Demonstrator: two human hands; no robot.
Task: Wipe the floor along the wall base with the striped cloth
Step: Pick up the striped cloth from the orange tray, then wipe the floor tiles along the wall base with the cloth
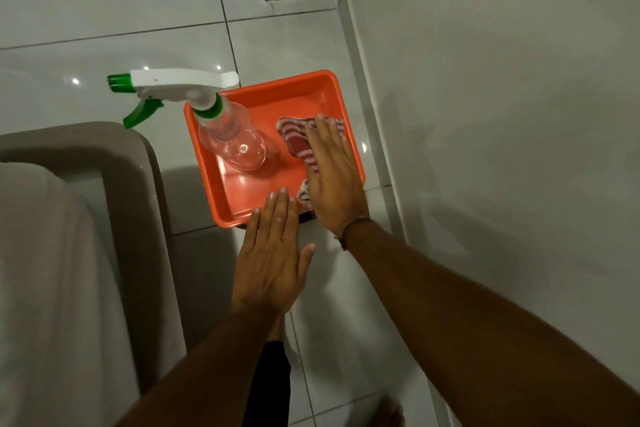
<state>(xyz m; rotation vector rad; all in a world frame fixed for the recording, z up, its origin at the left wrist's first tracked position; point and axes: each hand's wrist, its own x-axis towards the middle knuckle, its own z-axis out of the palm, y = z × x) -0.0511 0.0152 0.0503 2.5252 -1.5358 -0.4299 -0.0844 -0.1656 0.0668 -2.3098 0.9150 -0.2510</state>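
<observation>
A red-and-white striped cloth lies in the right half of an orange tray on the tiled floor. My right hand lies flat above the cloth with fingers extended, covering most of it; I cannot tell if it touches the cloth. Nearer to me, my left hand hovers flat, fingers apart, its fingertips over the tray's near rim, holding nothing. The wall base runs along the tray's right side.
A clear spray bottle with a white-and-green trigger head stands in the tray's left half. A grey-beige sofa arm fills the left side. The white wall rises on the right. My bare feet show below.
</observation>
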